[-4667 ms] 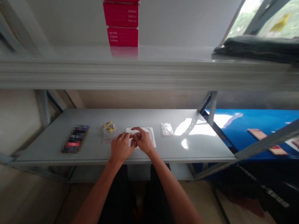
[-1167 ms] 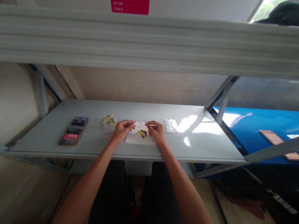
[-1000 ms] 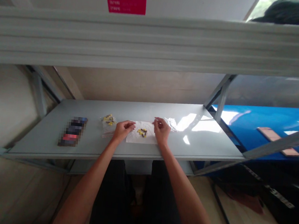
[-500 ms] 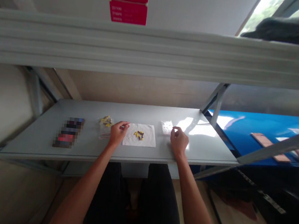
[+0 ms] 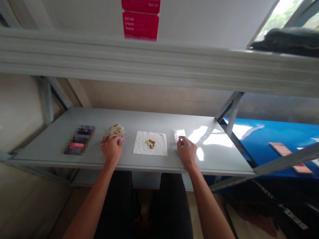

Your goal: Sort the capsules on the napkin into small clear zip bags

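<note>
clear bag of yellow bits (image 5: 116, 129) | flat, shelf left || small clear bag (image 5: 178, 134) | flat, shelf right

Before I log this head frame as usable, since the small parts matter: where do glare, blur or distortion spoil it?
Head view: window glare washes out the grey shelf beside the right hand, dimming the clear bag there; the upper shelf beam is smeared and bowed; the yellow pieces on the white sheet are too small to resolve.
</note>
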Tool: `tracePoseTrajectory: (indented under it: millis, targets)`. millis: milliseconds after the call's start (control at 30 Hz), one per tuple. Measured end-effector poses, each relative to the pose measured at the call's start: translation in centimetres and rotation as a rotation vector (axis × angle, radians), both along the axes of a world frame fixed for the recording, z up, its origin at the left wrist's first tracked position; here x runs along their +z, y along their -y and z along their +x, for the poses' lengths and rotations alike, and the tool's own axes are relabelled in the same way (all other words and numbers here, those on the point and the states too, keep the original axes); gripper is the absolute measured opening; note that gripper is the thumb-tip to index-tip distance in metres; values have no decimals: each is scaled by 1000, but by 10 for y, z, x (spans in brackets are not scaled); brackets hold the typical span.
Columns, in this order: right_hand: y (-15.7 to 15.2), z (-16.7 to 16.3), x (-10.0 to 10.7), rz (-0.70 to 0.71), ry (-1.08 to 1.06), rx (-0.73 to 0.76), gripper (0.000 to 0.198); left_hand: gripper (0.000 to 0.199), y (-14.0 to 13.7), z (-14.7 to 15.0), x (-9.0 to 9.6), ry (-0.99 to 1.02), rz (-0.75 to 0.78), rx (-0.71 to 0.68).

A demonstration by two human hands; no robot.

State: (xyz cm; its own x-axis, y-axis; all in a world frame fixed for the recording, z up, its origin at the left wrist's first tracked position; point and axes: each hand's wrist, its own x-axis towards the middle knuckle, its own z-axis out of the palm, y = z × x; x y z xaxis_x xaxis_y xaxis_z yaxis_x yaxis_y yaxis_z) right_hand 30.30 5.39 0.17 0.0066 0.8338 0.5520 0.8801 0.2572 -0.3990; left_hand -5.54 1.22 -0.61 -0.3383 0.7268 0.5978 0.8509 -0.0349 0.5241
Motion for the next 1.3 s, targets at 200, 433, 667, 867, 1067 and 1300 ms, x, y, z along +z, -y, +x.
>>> tracePoseTrajectory:
  millis: [200,433,667,867,1067,1300]
  targets:
    - [3,1,1,69,-30,62,31,23,6,0,14,198,181,57]
    - [24,-63,19,-15,-243,464,26,43,8,28,14,699,137,-213]
    - [28,-150,16,-405,-708,796,31,43,8,43,7,765,48,-434]
    - [31,-153,2,-425,-788,860,30,34,10,46,10,636,22,-457]
    - [34,-150,3,-515,-727,881,34,34,12,51,11,618,-9,-428]
    - [34,-148,7,-541,-737,928,28,38,9,52,9,623,56,-406]
